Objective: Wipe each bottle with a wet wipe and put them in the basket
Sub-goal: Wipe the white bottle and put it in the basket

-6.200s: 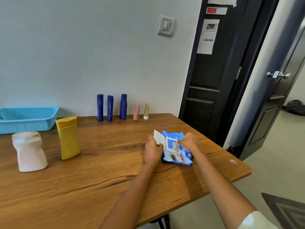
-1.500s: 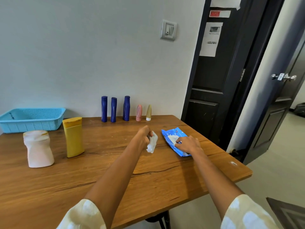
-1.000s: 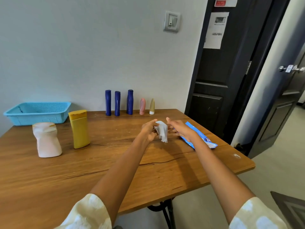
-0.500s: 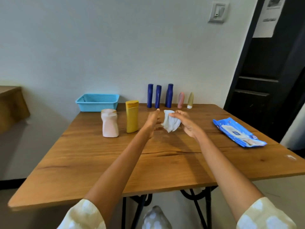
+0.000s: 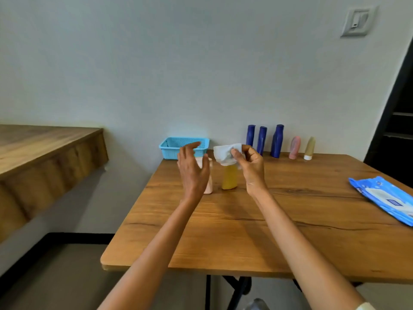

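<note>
Above the yellow bottle (image 5: 229,180), the right hand (image 5: 251,165) pinches a wipe (image 5: 225,153); beside it, the left hand (image 5: 193,168) hangs released, fingers spread.

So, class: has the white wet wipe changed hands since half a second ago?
Yes. The white wet wipe left the left hand; the right hand alone pinches it, above the wooden table.

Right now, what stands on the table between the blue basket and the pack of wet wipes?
In the head view, two bottles: a pale pink bottle and a yellow bottle, between the basket and the pack.
</note>
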